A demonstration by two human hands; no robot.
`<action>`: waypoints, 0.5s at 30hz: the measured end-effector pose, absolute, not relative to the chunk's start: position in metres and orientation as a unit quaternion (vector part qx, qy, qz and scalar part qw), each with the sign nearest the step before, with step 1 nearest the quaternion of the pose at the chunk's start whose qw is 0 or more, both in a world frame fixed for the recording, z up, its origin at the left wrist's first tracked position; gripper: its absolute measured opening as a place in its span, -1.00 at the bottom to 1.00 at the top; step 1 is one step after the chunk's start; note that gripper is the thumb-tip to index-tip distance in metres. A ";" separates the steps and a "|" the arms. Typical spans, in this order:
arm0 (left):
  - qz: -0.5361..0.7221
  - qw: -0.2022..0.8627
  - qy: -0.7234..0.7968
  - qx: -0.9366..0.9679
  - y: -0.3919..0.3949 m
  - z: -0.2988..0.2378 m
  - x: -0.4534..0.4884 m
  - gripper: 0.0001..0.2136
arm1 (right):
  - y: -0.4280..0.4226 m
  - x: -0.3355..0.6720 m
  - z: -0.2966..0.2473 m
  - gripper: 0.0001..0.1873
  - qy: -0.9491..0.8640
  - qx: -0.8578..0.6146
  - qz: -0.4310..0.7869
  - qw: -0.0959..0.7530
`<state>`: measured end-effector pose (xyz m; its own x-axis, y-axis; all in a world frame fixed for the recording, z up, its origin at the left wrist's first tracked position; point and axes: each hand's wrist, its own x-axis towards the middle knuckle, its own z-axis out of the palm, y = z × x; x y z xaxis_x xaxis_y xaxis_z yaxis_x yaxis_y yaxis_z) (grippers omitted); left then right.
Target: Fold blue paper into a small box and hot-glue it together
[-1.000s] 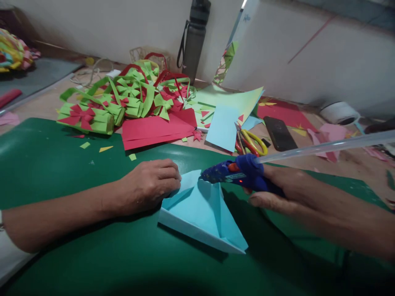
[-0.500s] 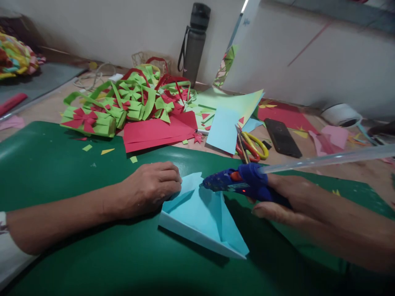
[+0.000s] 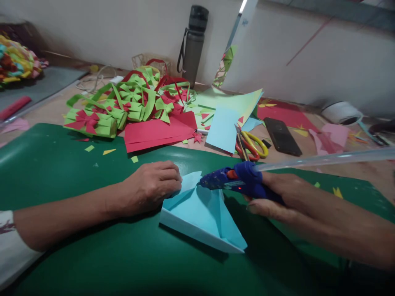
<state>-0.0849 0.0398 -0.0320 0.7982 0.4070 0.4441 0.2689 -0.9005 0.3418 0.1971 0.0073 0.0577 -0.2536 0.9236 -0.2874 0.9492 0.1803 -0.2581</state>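
Our left hand point(image 3: 151, 187) lies with its fingers curled, pressing the left corner of the folded blue paper point(image 3: 202, 216) near the middle of the green mat point(image 3: 77, 172). Our right hand point(image 3: 277, 193) is clamped around the blue glue gun point(image 3: 237, 181), its nozzle over the paper's upper fold.

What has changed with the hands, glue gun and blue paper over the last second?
Very little. The right hand keeps its grip on the glue gun, nozzle at the top edge of the folded blue paper; any shift looks like head-camera motion. The left hand still presses the paper's left corner on the green mat. Scissors and phone lie as before.
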 end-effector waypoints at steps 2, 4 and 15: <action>0.260 0.135 0.180 0.939 0.040 -0.033 -0.085 -0.85 | 0.010 0.196 0.058 -0.53 0.766 0.601 -0.221 0.062; 0.261 0.138 0.181 0.938 0.040 -0.033 -0.085 -0.85 | 0.010 0.196 0.057 -0.55 0.762 0.598 -0.237 0.080; 0.269 0.140 0.183 0.935 0.040 -0.034 -0.085 -0.84 | 0.009 0.198 0.058 -0.58 0.770 0.591 -0.239 0.019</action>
<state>-0.0846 0.0401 -0.0343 0.7877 0.4184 0.4521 0.2678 -0.8936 0.3602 0.1980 0.0094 0.0580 -0.3000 0.9016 -0.3115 0.9197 0.1868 -0.3452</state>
